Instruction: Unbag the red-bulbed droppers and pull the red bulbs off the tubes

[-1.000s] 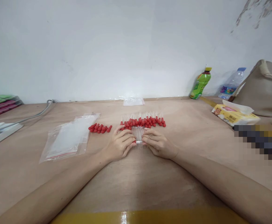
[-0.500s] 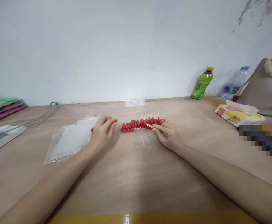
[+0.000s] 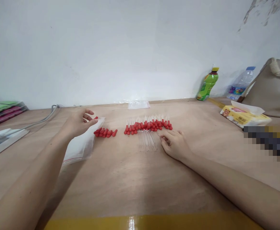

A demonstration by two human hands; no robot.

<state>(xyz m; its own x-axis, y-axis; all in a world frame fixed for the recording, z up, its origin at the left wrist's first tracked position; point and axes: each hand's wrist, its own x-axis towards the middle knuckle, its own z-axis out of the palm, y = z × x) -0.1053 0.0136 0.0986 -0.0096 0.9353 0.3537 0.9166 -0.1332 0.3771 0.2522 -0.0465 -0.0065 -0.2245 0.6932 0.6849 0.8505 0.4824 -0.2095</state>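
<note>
At the left, my left hand is raised beside the clear bags, some fingers spread, a small red rubber bulb at its thumb tip. Just below it lies a group of loose red bulbs. A row of red-capped droppers crosses the middle of the table, their clear tips pointing away from me. In front of these lie several thin clear tubes. My right hand rests at their right end, fingers closed on a clear tube, of which only a short end shows.
A small clear bag lies by the wall. Toward the right are a green bottle, a clear bottle, a beige bag and a yellow tissue pack. A cable and packets are at the left.
My left hand has moved left and away from me, uncovering the loose red bulbs. My right hand has shifted slightly right, and its tube has come down off the red-capped row.
</note>
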